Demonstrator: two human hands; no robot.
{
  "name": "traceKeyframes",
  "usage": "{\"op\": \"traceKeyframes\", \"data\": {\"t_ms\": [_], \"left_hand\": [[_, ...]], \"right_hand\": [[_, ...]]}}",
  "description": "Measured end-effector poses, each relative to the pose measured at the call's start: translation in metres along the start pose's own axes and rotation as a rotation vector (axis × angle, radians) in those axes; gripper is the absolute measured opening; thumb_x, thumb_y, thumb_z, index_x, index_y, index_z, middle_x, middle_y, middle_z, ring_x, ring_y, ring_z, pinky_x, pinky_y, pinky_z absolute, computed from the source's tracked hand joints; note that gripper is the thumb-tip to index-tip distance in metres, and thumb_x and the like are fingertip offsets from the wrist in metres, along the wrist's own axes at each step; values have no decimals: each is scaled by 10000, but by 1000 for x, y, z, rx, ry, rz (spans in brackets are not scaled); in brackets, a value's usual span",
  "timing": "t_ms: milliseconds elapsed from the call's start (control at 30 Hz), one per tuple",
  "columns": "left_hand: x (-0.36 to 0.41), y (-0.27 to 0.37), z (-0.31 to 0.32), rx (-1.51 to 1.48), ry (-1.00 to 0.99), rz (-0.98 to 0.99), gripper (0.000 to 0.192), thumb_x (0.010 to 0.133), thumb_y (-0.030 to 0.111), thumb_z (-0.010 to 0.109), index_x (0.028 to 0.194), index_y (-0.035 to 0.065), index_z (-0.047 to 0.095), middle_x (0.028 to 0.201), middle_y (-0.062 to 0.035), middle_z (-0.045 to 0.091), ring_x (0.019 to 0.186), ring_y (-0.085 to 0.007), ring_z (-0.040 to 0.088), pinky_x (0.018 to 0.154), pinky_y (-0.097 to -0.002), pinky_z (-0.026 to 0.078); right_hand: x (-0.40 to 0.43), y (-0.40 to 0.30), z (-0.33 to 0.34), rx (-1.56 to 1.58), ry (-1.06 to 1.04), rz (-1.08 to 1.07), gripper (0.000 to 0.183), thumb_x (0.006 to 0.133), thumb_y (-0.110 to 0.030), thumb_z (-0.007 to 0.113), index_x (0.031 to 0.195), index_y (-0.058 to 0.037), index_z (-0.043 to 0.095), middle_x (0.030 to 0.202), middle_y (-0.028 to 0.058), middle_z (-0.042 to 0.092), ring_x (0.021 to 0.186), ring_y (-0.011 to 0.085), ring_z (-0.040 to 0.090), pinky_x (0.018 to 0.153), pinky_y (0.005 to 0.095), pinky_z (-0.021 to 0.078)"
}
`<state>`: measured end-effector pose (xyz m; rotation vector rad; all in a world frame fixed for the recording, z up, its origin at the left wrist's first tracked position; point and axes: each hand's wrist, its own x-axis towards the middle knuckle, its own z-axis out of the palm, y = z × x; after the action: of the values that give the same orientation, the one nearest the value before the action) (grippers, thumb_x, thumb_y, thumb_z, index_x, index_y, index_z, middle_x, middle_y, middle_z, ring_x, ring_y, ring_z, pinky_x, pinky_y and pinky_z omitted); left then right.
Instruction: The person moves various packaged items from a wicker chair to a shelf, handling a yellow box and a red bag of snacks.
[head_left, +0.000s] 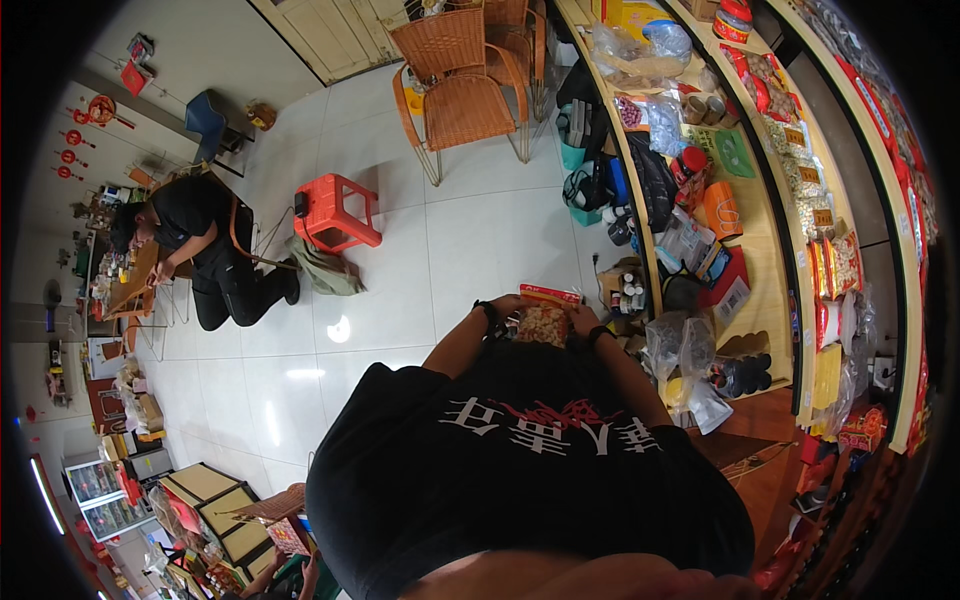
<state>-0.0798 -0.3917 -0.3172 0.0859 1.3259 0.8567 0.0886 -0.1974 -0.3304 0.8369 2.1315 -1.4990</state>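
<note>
My left hand (508, 306) and my right hand (583, 320) grip opposite sides of the red top of a clear plastic food bag (544, 324). Small tan pieces, possibly nuts, fill the bag, which is close in front of my black T-shirt (525, 465). A dark band circles each wrist. Part of the bag's lower end is hidden behind the shirt.
To the right, wooden shelves (765, 300) carry packaged food, jars and plastic bags. A red plastic stool (337, 212) and rattan chair (469, 112) stand ahead. A person (202, 240) works at left; another person's hands (296, 570) hold a package at lower left.
</note>
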Motion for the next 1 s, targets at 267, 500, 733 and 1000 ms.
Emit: {"op": "traceKeyframes", "data": {"t_ms": [267, 500, 733, 1000], "left_hand": [[18, -16, -15, -18, 22, -39, 628, 732, 540, 670, 1148, 86, 544, 1066, -58, 590, 925, -184, 553, 820, -339, 418], [7, -3, -3, 9, 9, 16, 638, 732, 543, 669, 1154, 81, 544, 1067, -53, 596, 937, -179, 558, 842, -340, 417], [-4, 3, -1, 28, 9, 41, 640, 733, 548, 665, 1160, 88, 544, 1071, -49, 595, 943, -179, 558, 843, -336, 421], [0, 5, -1, 25, -5, 26, 621, 729, 546, 675, 1142, 103, 542, 1069, -42, 566, 889, -185, 562, 785, -332, 435]], "right_hand": [[-14, -22, 0, -10, -6, 18, 460, 926, -401, 475, 1048, 32, 571, 893, 184, 624, 789, 317, 576, 719, 427, 445], [-13, -15, -1, 49, 56, -29, 473, 918, -410, 489, 1023, 39, 590, 908, 179, 640, 806, 297, 595, 726, 399, 451], [-16, -24, -4, 4, 56, -8, 520, 903, -452, 499, 1010, 50, 585, 880, 191, 637, 800, 296, 599, 706, 392, 455], [-18, -22, -6, -53, 54, -56, 557, 903, -487, 478, 971, 55, 589, 845, 206, 624, 787, 332, 588, 710, 423, 449]]}}
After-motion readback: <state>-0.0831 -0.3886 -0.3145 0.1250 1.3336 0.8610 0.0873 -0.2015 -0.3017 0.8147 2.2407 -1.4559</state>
